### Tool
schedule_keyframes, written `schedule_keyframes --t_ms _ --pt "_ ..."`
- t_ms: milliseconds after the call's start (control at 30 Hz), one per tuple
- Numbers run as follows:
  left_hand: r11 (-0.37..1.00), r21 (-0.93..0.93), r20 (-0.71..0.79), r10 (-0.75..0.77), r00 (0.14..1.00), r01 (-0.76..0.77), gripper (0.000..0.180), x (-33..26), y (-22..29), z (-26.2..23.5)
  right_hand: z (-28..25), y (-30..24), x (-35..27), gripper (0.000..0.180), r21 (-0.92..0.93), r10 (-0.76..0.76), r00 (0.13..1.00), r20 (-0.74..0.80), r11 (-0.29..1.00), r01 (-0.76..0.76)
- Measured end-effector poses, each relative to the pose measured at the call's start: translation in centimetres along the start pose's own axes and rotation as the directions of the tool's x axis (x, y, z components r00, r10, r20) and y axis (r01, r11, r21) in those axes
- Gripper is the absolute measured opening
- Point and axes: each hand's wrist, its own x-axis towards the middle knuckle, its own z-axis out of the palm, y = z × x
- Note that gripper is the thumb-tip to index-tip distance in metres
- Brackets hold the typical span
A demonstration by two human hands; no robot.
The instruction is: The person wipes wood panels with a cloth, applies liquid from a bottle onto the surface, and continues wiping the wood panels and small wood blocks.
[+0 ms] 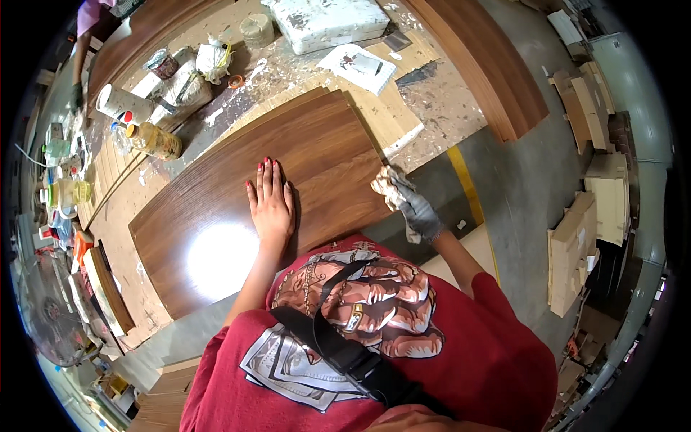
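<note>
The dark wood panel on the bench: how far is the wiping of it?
Done: the dark wood panel looks glossy, with a bright glare near its front. In hand: the left hand lies flat on it, and the gloved right hand holds a crumpled rag at its right edge. Left: I cannot tell which areas remain unwiped.

A grey concrete floor (525,187) is filling the three o'clock side, a yellow painted line (468,180) running across it. Pale wooden blocks (576,252) are lying stacked toward four o'clock. A paint-spattered workbench (432,93) is stretching toward twelve o'clock. Bottles of yellow liquid (155,140) are standing at ten o'clock, and a fan (54,317) is sitting at eight o'clock.
</note>
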Motion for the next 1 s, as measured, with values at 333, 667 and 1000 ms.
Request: schedule_keyframes --t_ms 333,667,1000 --pt "1.000 -0.020 0.011 -0.003 1.000 0.003 0.056 0.0 0.1 -0.2 -3.8 0.1 -9.1 0.052 0.268 0.368 0.912 0.178 0.874 -0.405" --pt "1.000 -0.018 -0.001 0.007 1.000 -0.007 0.055 0.0 0.1 -0.1 2.0 -0.3 -2.3 0.035 0.484 0.465 0.866 -0.183 0.809 -0.333" --pt "1.000 -0.008 0.020 -0.008 1.000 0.008 0.055 0.1 0.1 -0.1 1.4 3.1 -3.2 0.040 -0.035 0.349 0.870 -0.349 0.923 -0.384"
